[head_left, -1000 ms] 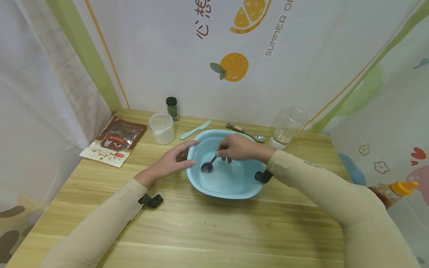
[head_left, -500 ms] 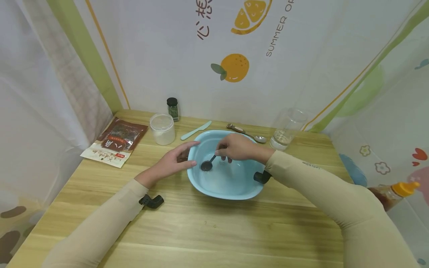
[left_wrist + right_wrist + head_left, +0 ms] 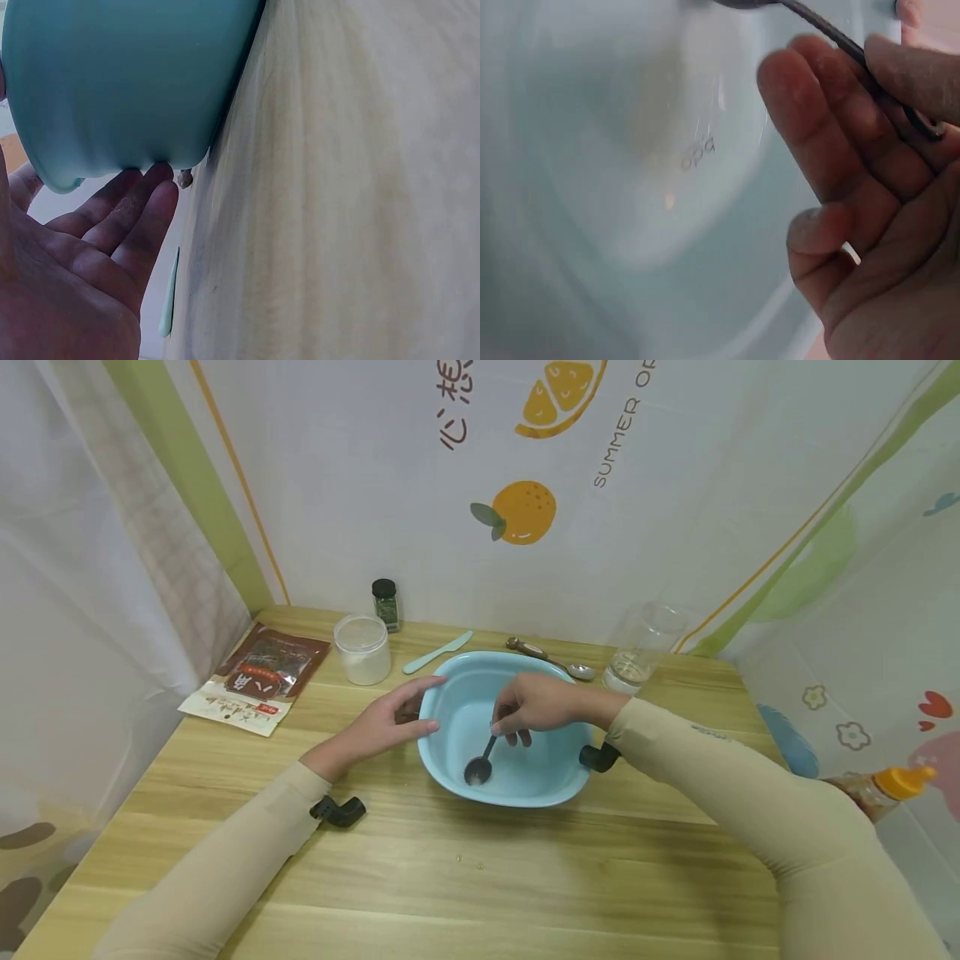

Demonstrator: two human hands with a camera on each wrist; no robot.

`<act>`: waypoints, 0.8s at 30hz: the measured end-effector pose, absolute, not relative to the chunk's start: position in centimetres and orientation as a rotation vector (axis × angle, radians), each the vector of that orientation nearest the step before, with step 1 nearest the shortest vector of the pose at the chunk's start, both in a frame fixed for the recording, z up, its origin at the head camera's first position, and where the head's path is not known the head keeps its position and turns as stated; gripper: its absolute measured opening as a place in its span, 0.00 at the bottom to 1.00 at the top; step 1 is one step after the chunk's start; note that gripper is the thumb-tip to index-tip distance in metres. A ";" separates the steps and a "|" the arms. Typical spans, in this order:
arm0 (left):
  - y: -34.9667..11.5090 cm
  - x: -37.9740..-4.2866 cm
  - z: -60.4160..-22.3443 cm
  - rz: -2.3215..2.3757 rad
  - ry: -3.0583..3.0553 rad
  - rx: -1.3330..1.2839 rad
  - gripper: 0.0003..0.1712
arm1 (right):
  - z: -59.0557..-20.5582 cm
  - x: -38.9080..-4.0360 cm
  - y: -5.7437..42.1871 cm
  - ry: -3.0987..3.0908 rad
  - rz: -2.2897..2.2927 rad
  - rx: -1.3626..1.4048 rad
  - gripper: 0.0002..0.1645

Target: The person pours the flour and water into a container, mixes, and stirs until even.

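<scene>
A light blue plastic basin point(image 3: 540, 777) stands on the wooden table, with a little clear liquid on its floor. My left hand point(image 3: 386, 722) holds its left side, thumb over the rim and fingertips against the outer wall point(image 3: 135, 82), as the left wrist view shows. Over the basin, my right hand point(image 3: 536, 703) pinches the end of a dark spoon point(image 3: 477, 769) between thumb and fingers. The spoon's bowl points down, low inside the basin near its front left wall. In the right wrist view the spoon handle point(image 3: 821, 24) runs under the thumb.
Behind the basin lie a pale green plastic knife point(image 3: 438, 652) and a metal spoon point(image 3: 551, 658). A white-filled jar point(image 3: 363, 652), a black-capped spice jar point(image 3: 386, 606) and a brown food packet point(image 3: 262, 672) stand left; a glass point(image 3: 637, 652) and a yellow-topped bottle point(image 3: 877, 789) are right.
My right hand has brought the spoon toward me and slightly right, from the basin's left side to its front wall. The left hand stays on the rim.
</scene>
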State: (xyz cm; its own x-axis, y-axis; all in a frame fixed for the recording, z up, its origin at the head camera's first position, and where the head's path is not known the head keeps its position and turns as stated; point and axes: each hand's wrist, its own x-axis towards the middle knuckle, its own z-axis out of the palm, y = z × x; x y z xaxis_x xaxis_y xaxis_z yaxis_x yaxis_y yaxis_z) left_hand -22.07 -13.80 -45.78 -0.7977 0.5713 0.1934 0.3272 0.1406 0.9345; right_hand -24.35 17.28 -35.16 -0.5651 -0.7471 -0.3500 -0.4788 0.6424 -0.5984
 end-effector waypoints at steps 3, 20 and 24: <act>-13.8 -22.0 -45.8 1.714 2.224 0.885 0.42 | -34.8 -24.6 18.0 2.268 -0.572 -0.925 0.14; -13.9 -22.0 -45.7 1.704 2.228 0.867 0.42 | -33.8 -26.4 21.2 2.739 -0.355 -0.715 0.13; -13.9 -22.1 -45.7 1.710 2.222 0.872 0.42 | -33.6 -26.2 21.2 2.652 -0.355 -0.785 0.13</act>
State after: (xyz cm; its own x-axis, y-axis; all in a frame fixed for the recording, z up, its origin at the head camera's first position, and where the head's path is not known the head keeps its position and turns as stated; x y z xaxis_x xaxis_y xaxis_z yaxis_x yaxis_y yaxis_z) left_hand -22.05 -13.89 -45.75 -0.8044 0.5635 0.1882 0.3263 0.1544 0.9326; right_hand -26.16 21.16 -33.63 -0.7845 -0.5631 -0.2599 -0.4749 0.8150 -0.3321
